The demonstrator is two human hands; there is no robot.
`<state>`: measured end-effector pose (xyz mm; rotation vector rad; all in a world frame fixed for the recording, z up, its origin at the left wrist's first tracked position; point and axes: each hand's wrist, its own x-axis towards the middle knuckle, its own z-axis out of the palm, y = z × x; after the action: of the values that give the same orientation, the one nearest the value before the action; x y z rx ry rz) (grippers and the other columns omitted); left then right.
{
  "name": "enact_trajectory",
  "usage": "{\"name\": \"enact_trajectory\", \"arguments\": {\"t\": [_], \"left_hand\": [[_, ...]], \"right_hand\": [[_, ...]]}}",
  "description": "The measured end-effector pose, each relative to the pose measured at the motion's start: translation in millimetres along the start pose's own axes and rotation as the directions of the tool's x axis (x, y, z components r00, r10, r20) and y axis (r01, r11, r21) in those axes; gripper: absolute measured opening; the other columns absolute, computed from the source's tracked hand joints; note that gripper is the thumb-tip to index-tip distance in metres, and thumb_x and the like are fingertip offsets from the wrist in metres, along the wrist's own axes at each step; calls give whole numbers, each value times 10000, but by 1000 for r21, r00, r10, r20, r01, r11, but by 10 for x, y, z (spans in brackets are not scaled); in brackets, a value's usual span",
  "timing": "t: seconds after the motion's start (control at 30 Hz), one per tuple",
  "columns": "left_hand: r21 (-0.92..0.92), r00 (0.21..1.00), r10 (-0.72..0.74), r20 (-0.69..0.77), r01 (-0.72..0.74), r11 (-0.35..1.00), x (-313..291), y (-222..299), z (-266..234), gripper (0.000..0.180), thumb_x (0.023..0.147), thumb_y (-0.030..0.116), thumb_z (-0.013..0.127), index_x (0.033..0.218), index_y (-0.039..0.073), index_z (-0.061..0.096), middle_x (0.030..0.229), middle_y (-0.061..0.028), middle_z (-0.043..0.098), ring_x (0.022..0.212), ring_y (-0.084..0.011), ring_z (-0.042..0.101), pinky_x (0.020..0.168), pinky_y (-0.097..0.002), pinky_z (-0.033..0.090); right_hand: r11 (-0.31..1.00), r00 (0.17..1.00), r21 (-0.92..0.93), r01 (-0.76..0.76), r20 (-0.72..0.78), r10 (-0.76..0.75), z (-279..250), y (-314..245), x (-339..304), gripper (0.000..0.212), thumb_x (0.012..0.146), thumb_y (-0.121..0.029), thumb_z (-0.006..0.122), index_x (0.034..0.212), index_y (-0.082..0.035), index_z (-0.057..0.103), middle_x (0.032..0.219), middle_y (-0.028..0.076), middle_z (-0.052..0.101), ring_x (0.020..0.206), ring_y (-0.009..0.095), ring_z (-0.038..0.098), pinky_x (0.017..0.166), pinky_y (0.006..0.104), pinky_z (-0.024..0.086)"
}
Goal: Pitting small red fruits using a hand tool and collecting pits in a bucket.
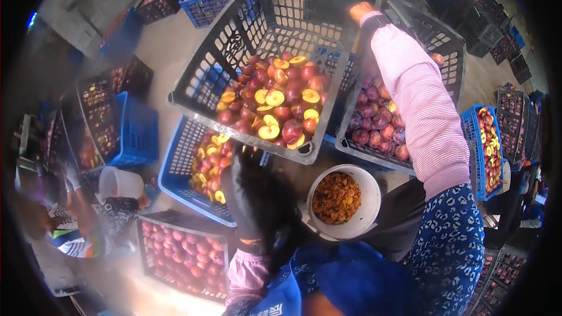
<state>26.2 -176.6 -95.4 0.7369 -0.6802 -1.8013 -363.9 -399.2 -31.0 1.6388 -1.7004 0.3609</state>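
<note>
A big dark grey slatted crate (pixel 234 41) is tilted in the middle, with whole red fruit and yellow-fleshed halves (pixel 275 105) piled toward its near rim. My left hand (pixel 249 178), in a black glove, grips that near rim from below. My right hand (pixel 360 10), at the end of a pink striped sleeve, reaches far out and holds the crate's far right corner. Its fingers are mostly hidden. Just under the crate's low edge lies a blue crate (pixel 178 167) with cut halves in it.
A white bucket (pixel 367 184) of brown pits stands by my lap. A dark crate (pixel 448 52) of whole fruit is under my right arm, and another crate (pixel 178 222) of whole fruit lies lower left. More crates ring the floor. Another person (pixel 76 228) crouches at left beside a white bucket (pixel 117 182).
</note>
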Motion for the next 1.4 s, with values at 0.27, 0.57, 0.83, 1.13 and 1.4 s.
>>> {"name": "enact_trajectory", "arguments": {"t": [0.27,0.57,0.83,1.13,1.4], "left_hand": [[868,910,358,208,-340,361,260,-6,-400,659,839,-22,619,1428,68,337,1462,-159,389,1170,-260,567,832,-354,547],[851,835,494,243,-428,305,432,-125,-607,671,789,-8,672,1392,121,407,1172,-170,642,896,-275,694,656,-329,557],[938,889,422,175,-281,203,241,141,-199,500,806,40,655,1271,74,474,1224,-139,579,1116,-279,585,907,-383,482],[536,899,417,-136,-287,794,288,93,-394,217,933,203,479,1075,66,570,1112,-65,562,1028,-176,537,914,-319,434],[144,932,230,-282,-196,970,422,480,-39,153,862,170,531,909,52,616,928,-51,610,891,-170,572,863,-296,434]], "right_hand": [[969,906,38,-245,365,215,671,94,282,367,825,-385,556,1047,-109,656,1015,154,682,919,338,666,779,471,514],[965,869,142,-222,478,129,735,331,435,518,804,-548,587,1006,-77,668,1001,198,670,912,382,641,780,469,492],[969,956,168,-181,260,134,729,621,461,585,777,-601,606,856,-27,686,817,223,662,729,396,647,664,478,485],[959,969,170,-226,141,204,101,290,381,314,849,-320,629,876,-8,641,766,236,639,720,418,620,630,492,458],[802,912,591,-87,-276,302,-471,520,255,426,783,-426,699,884,-14,656,755,222,648,714,407,627,639,470,469]]}}
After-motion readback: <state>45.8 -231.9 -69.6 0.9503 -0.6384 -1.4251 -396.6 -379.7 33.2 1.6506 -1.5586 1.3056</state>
